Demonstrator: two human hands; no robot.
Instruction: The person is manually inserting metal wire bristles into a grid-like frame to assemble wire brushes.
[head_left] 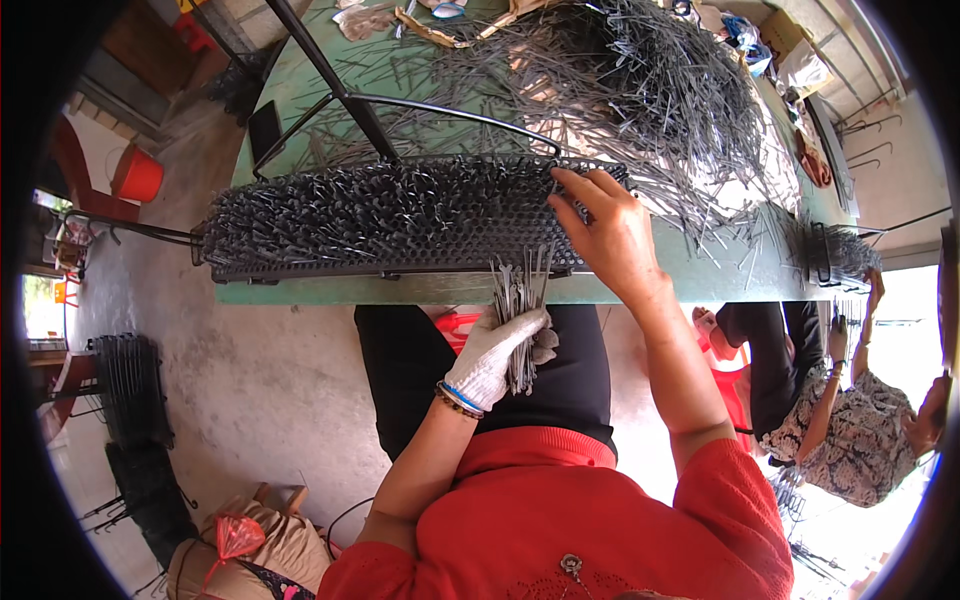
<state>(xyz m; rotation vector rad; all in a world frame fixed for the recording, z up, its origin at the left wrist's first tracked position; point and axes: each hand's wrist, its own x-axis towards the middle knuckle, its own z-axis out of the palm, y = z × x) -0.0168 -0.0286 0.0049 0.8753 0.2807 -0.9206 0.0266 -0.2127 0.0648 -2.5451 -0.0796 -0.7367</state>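
Observation:
My left hand (490,358), in a white knitted glove, is closed around a bundle of thin grey metal strips (518,290) that point upward in front of the table edge. A long, dark perforated rack (470,238) lies along that edge. Many grey strips (330,215) stand close together in its holes, densest at the left and middle, while a band of bare holes shows along the near side. My bare right hand (612,235) reaches to the rack's right end. Its thumb and fingers are pinched there; whatever is between them is too small to make out.
Loose strips form a heap (680,85) on the green table (735,265), beyond the rack. A black metal frame (345,90) rises over the rack. At the right, another person (850,430) handles a similar rack (840,255). Dark racks (130,390) and a red bucket (138,174) stand left.

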